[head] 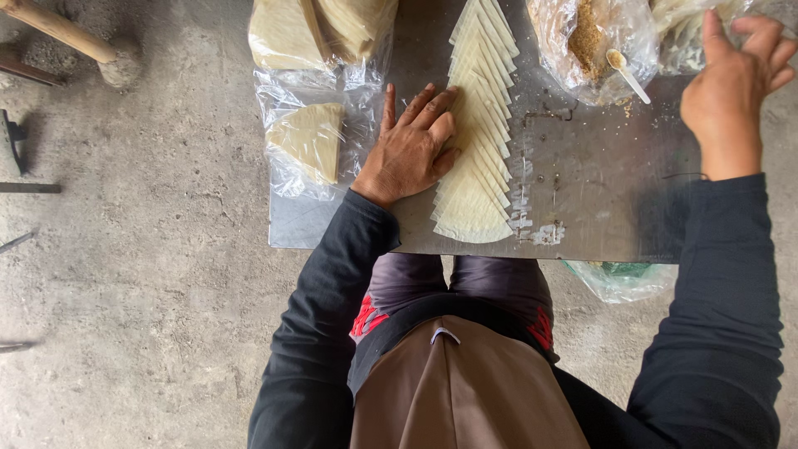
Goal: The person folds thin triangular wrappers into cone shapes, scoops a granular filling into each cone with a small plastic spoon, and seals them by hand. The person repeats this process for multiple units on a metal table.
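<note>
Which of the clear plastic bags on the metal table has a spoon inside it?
The bag of brown crumbs at the table's far side, beside the right hand, holds the small spoon. The other bags hold only pale wrappers.

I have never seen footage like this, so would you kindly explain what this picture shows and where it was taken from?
One camera sits on a person's head and looks straight down, so you see their lap, dark sleeves and both bare hands. In front is a metal table. The left hand lies flat on an overlapping row of pale triangular wrappers. The right hand reaches to a clear plastic bag at the far corner; whether it grips it is unclear. Also there: bagged wrapper stacks and a bag of brown crumbs with a small spoon.
</note>
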{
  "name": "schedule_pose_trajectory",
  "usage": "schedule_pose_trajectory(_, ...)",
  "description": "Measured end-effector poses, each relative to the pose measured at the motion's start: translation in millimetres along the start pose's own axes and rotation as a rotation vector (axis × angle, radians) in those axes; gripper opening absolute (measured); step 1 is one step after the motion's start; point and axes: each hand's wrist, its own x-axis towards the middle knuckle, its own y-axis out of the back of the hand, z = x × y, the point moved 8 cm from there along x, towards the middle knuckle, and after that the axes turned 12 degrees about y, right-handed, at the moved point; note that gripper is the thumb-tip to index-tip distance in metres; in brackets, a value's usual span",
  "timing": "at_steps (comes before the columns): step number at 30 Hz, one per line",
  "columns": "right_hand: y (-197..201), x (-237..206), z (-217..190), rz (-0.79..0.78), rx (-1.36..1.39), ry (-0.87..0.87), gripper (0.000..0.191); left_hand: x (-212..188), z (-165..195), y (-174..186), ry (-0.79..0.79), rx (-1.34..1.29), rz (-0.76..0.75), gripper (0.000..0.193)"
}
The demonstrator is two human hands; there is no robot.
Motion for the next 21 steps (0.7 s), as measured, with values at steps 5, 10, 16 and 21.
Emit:
schedule_pose_trajectory(5, -3, 11, -16, 0.007, -0.164, 0.049, 0.07, 1, 0, 0, 0.007, 0.003, -0.007, 0.026)
schedule_pose_trajectory(10, -2, 15, -19, -0.019, -0.15, 0.052, 0.068, 2, 1, -2, 0.008, -0.005, -0.015, 0.027)
schedule_pose_trajectory(16, -1, 10, -11, 0.04, -0.04, 0.103, 0.059, 2, -1, -1, 0.013, -0.018, -0.014, 0.026)
schedule_pose_trajectory(21, 1, 5, -2, 0.102, 0.065, 0.11, 0.048, 3, -2, 1, 0.019, -0.013, -0.009, 0.027)
